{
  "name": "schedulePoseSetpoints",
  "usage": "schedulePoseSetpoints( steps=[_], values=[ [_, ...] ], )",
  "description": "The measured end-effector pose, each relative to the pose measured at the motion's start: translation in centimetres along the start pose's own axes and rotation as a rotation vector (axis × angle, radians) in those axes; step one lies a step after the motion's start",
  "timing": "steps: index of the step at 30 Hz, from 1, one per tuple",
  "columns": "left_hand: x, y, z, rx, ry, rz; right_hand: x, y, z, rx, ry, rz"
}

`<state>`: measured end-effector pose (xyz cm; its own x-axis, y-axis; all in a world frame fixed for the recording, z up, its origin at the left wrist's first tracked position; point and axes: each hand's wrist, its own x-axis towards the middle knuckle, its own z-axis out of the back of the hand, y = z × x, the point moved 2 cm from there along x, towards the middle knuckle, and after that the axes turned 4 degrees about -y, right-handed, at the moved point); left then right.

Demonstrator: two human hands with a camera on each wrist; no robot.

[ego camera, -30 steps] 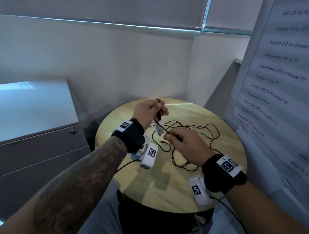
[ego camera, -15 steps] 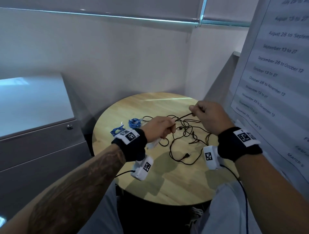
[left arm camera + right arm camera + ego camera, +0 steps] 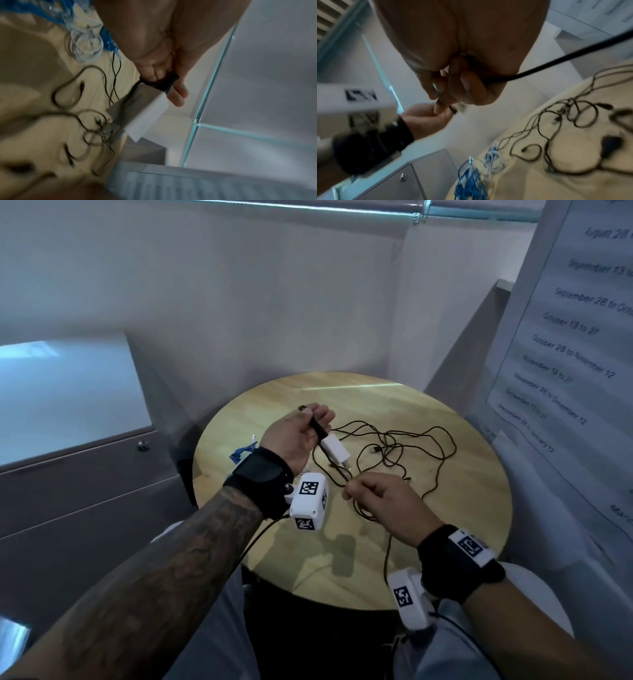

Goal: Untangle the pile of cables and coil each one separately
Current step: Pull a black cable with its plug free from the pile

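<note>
My left hand (image 3: pixel 313 422) is raised over the round wooden table (image 3: pixel 462 542) and grips a few turns of thin black cable (image 3: pixel 161 82). A white charger block (image 3: pixel 335 451) on that cable hangs just below the fingers. Nearer to me, my right hand (image 3: pixel 351 487) pinches the same black cable (image 3: pixel 505 78) between thumb and fingertips, and a short taut stretch runs between the two hands. The remaining black cable (image 3: pixel 394 450) lies in loose tangled loops on the table behind and right of the hands.
A bundled blue cable (image 3: pixel 471 182) and a small white coil (image 3: pixel 493 161) lie at the table's left edge, partly hidden behind my left wrist in the head view. A grey cabinet (image 3: pixel 85 474) stands to the left. A printed wall sheet (image 3: pixel 565 337) hangs on the right.
My right hand has come back from the far right of the table to the near middle, pinching the cable. My left hand has risen and turned, with the white charger block now hanging below it.
</note>
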<state>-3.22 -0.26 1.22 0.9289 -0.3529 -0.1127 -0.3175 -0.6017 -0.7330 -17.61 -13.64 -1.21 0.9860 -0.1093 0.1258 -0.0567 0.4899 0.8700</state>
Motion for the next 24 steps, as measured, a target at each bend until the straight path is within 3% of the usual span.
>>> schedulePoseSetpoints(
  steps=[2, 5, 8, 12, 17, 20, 24],
  values=[
    [0.1, 0.8, 0.6, 0.187, -0.002, -0.099, 0.0, 1.0, 0.8, -0.02, -0.017, 0.025],
    [-1.2, 2.0, 0.7, 0.725, 0.117, -0.223, 0.8, 2.4, 2.3, 0.0, -0.094, 0.075],
    [-2.6, 4.0, 0.5, 0.885, 0.322, -0.079, 2.7, 2.0, 3.5, -0.042, -0.241, 0.108],
    [-3.0, 5.0, 0.3, 0.754, 0.424, 0.144, 5.3, -1.1, 4.2, -0.094, -0.344, 0.049],
    [-1.3, 3.2, 1.0, 0.17, 0.271, 0.323, 5.5, -5.2, 1.6, -0.113, -0.081, -0.114],
    [0.5, 2.5, 2.5, -0.06, 0.175, 0.288, 4.5, -5.3, -0.3, -0.157, 0.026, -0.104],
    [2.8, 2.5, 4.7, -0.047, -0.014, 0.096, 3.5, -3.8, -2.4, -0.177, 0.106, -0.054]
  ],
)
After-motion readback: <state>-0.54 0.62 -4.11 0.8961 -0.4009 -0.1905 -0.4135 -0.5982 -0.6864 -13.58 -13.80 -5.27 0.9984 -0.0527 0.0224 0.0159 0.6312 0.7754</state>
